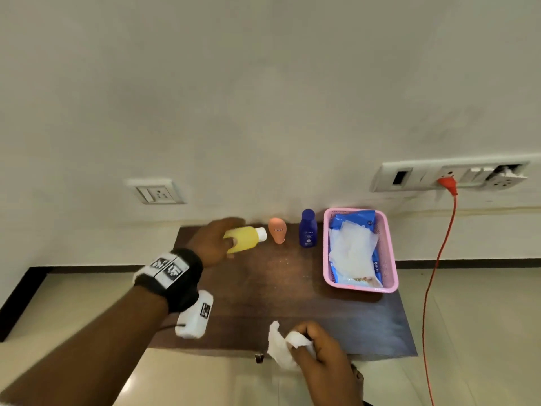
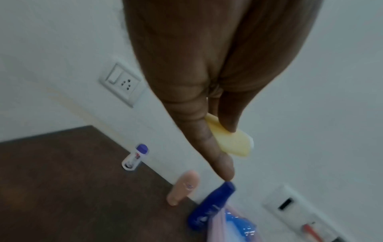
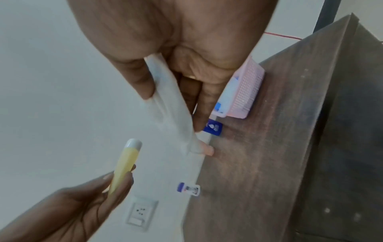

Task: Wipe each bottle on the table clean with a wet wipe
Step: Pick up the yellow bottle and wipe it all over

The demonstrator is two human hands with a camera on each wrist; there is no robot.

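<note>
The left hand [image 1: 215,240] grips a yellow plastic bottle with a white cap [image 1: 244,238], lifted off the dark wooden counter [image 1: 263,291] near its far edge and tipped sideways, likely to present it for wiping. The right hand [image 1: 319,347] pinches a crumpled white wet wipe [image 1: 281,344] above the near edge. A peach bottle [image 1: 276,230], a dark blue bottle [image 1: 307,228] and a pink mesh basket [image 1: 390,259] line the far edge and right side; the middle offers working room.

White wall [image 1: 263,83], dark table [image 1: 278,303]
</note>
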